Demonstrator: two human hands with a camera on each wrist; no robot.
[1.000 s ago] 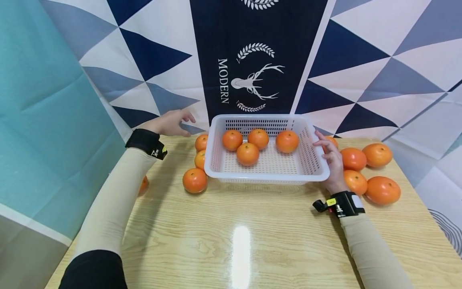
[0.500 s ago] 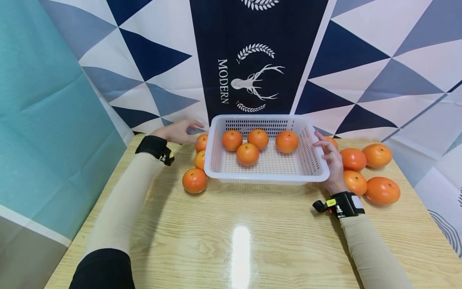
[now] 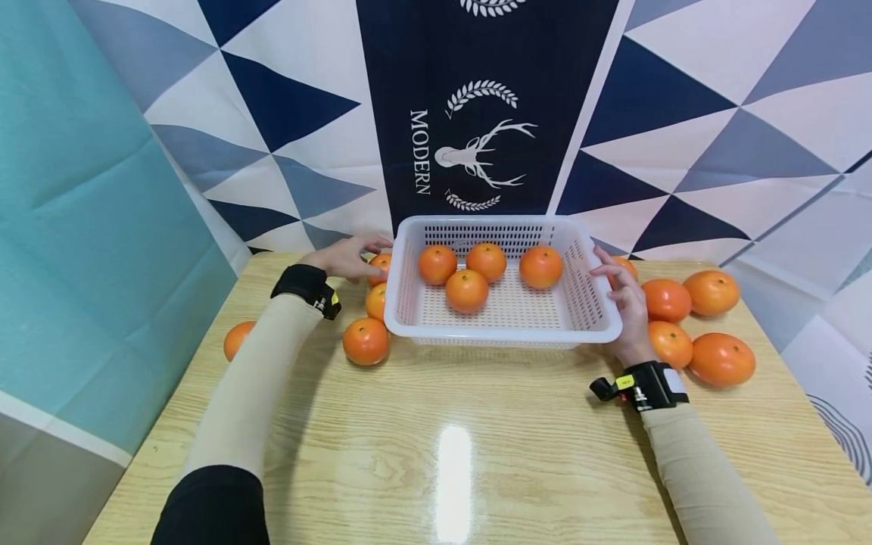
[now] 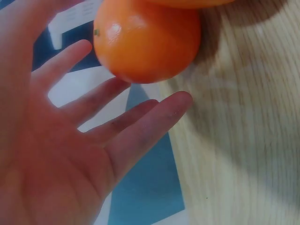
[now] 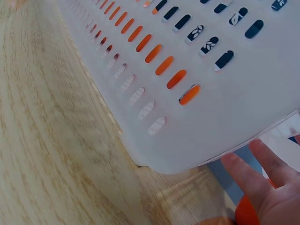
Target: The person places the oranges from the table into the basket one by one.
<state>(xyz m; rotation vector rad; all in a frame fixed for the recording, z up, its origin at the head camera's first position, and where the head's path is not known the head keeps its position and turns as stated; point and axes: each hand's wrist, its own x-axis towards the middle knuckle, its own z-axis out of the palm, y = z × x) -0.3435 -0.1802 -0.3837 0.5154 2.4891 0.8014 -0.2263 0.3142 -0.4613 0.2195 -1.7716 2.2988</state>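
Orange-skinned, the rearmost fruit [image 4: 147, 44] L of the bskt [image 3: 500, 334], nr tabletop's [image 3: 545, 454] far edge, is prob. firm, lightish & slippery, best cupped round its middle; L hand [image 3: 349, 259] spreads beside it, holding nothing, R hand [image 3: 630, 306] touches bskt rim w/ relaxed fingers.

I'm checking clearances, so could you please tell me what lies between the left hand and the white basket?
In the head view, an orange lies between the left hand and the left end of the white basket.
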